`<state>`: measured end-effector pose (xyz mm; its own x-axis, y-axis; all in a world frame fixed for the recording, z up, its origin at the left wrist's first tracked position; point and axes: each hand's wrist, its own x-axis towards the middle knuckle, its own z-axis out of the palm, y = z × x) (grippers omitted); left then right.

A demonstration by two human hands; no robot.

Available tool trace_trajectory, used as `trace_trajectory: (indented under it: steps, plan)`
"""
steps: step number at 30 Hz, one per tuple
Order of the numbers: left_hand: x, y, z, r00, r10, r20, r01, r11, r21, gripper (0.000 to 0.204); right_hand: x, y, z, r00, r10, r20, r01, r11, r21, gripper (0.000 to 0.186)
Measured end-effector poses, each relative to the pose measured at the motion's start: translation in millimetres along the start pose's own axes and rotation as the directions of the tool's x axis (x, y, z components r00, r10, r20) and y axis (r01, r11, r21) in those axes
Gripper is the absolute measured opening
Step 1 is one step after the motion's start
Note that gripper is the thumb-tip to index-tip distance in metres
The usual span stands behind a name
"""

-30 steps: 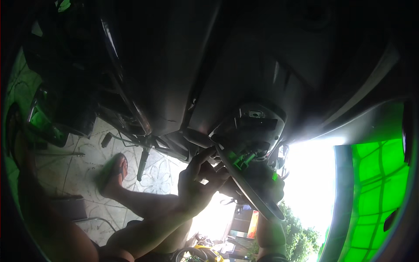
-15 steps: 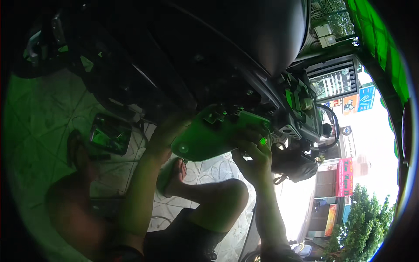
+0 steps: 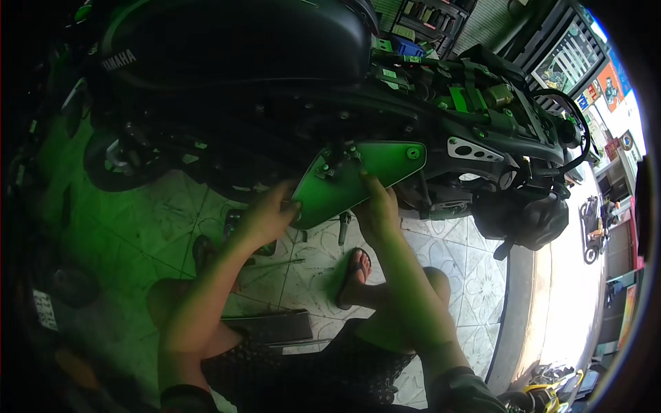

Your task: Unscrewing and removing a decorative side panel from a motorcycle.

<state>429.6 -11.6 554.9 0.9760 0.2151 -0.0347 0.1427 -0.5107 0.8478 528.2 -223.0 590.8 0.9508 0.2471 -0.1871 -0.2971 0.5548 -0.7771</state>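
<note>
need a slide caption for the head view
Left hand and right hand hold a flat panel beside a black motorcycle.

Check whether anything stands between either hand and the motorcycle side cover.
Nothing visible does: the left hand holds the motorcycle side cover at its left end, and the right hand grips its lower edge.

The person's left hand (image 3: 265, 217) grips the left end of a panel (image 3: 334, 198), and the right hand (image 3: 377, 212) holds its lower edge. Just beyond is a dark motorcycle (image 3: 234, 51); a foot (image 3: 355, 270) rests on the tiled floor (image 3: 313, 288).
</note>
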Motion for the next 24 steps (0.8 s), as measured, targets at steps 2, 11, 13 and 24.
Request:
trace_trajectory:
  steps: [2, 11, 13, 24]
  plan:
    - [3, -5, 5, 0.996, 0.089, -0.019, -0.086, 0.989, 0.122, 0.046, 7, 9, -8, 0.995, 0.06, 0.085, -0.056, 0.997, -0.05, 0.026]
    - [11, 21, 8, 1.0, 0.005, -0.019, -0.002, 0.992, 0.126, 0.033, 19, 12, -25, 0.995, 0.087, 0.047, -0.081, 0.99, -0.113, 0.02]
    - [17, 19, 9, 1.0, 0.006, -0.021, -0.003, 0.988, 0.152, 0.03, 21, 10, -27, 0.993, 0.077, 0.09, -0.065, 0.989, -0.13, 0.02]
    - [18, 15, 17, 0.996, 0.075, -0.046, -0.059, 0.958, 0.279, 0.027, 23, 14, -34, 0.996, 0.068, 0.06, -0.055, 0.978, -0.202, 0.022]
